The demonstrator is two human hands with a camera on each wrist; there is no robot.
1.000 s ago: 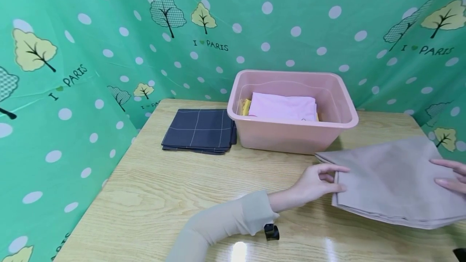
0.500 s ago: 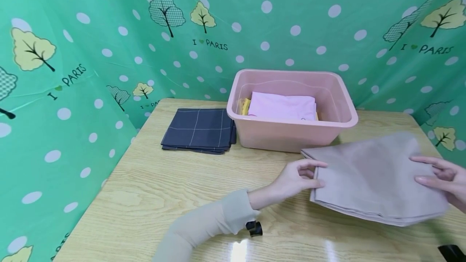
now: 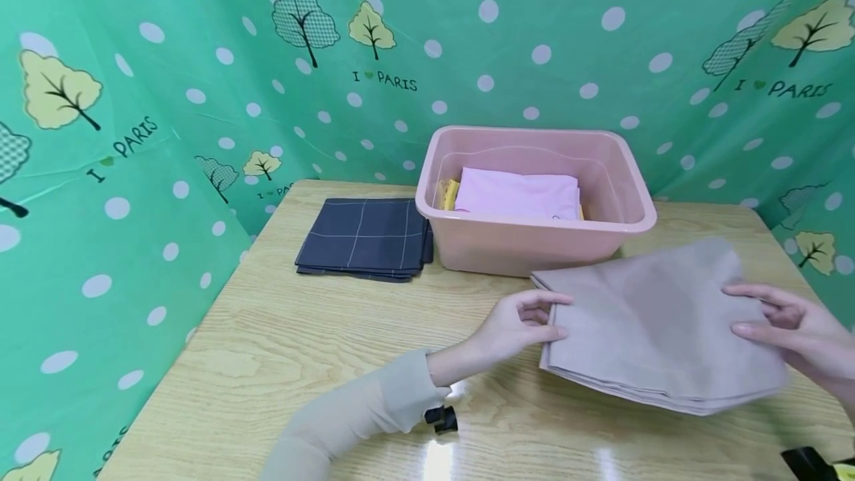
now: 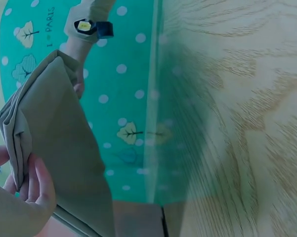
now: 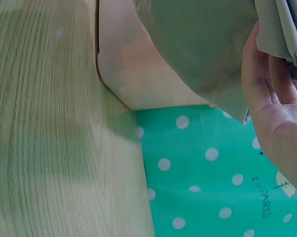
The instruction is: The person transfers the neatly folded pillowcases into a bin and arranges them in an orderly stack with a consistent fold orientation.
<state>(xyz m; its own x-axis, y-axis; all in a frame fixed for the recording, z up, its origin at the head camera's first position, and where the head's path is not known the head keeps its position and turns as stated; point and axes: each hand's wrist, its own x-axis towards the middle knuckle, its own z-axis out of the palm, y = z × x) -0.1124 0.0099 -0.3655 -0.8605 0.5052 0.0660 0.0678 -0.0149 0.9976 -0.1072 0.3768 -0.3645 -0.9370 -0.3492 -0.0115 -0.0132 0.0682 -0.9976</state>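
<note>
A folded grey-beige cloth in several layers is held up over the right half of the table, in front of the pink tub. At its left edge, my left hand pinches the layers between thumb and fingers. My right hand grips the opposite edge. In the left wrist view the stacked folds pass between the left thumb and fingers. The right wrist view shows my right hand with its fingers beneath the cloth's layers.
Inside the tub lie a folded light pink cloth and something yellow. Left of the tub, folded navy checked cloth lies on the wooden table. A green patterned curtain stands behind and at both sides.
Both hands have carried the folded cloth leftward from the table's right side, so it now sits closer in front of the tub. More of the right hand has come into view.
</note>
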